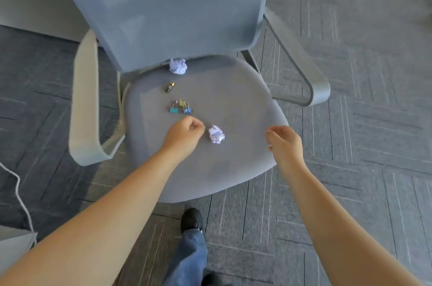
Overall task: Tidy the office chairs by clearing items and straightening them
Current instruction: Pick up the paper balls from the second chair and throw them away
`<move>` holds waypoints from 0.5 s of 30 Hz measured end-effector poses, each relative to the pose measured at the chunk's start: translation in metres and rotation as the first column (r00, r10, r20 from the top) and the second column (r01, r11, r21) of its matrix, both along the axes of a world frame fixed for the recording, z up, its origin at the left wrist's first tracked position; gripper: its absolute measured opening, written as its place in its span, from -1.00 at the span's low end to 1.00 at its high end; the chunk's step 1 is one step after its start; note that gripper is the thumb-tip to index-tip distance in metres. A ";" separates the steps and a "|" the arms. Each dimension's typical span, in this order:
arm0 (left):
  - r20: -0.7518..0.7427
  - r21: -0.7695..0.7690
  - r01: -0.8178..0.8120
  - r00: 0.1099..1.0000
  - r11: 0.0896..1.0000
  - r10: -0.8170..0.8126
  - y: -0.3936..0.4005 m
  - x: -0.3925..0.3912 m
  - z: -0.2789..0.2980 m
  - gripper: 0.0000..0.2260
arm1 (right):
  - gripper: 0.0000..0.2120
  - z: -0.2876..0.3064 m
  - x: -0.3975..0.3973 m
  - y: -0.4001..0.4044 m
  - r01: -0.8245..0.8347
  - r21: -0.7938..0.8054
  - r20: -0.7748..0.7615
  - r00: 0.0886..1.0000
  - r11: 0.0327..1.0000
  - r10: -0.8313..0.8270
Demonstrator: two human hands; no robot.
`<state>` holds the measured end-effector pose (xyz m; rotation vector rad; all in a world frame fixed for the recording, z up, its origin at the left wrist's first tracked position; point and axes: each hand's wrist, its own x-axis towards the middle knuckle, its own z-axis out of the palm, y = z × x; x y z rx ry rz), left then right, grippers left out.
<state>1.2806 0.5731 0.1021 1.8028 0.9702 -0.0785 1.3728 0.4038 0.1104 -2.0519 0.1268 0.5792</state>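
Standing over the grey office chair (233, 103), I see its mesh backrest (163, 5) rising at the far edge of the seat and an armrest at each side edge. On the seat, from big to small: one crumpled paper ball (178, 66) lies at the back edge, touching the foot of the backrest; a second paper ball (216, 134) sits toward the front, right of the middle. Three binder clips (180, 106) cluster together near the seat's middle, and a small battery (170, 87) lies between them and the far ball. My left hand (184, 135) hovers just beside the near paper ball, fingers curled into a loose fist with nothing in it that I can see. My right hand (284, 143) hangs at the seat's right edge, fingers loosely bent, holding nothing. Below the seat's front edge, my dark shoe (191, 219) stands on the carpet (350, 122).
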 end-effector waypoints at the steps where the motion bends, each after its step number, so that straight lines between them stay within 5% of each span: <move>1: -0.016 -0.005 0.017 1.000 1.000 -0.017 0.001 0.010 -0.012 -0.95 | -0.84 -0.013 0.006 0.003 0.007 -0.009 -0.015 1.000 1.000 -0.007; 9: -0.074 0.100 0.221 0.974 0.970 -0.214 -0.012 0.064 -0.122 -0.78 | -0.92 -0.111 0.035 0.016 0.007 0.017 -0.114 0.993 1.000 -0.005; 13: -0.196 0.172 0.328 0.935 0.929 -0.294 -0.016 0.071 -0.172 -0.38 | -0.90 -0.148 0.044 0.021 0.012 0.045 -0.139 0.990 0.999 -0.005; 15: -0.231 0.223 0.328 0.933 0.918 -0.277 -0.016 0.073 -0.183 -0.41 | -0.92 -0.159 0.045 0.022 0.001 0.049 -0.148 0.989 0.999 0.006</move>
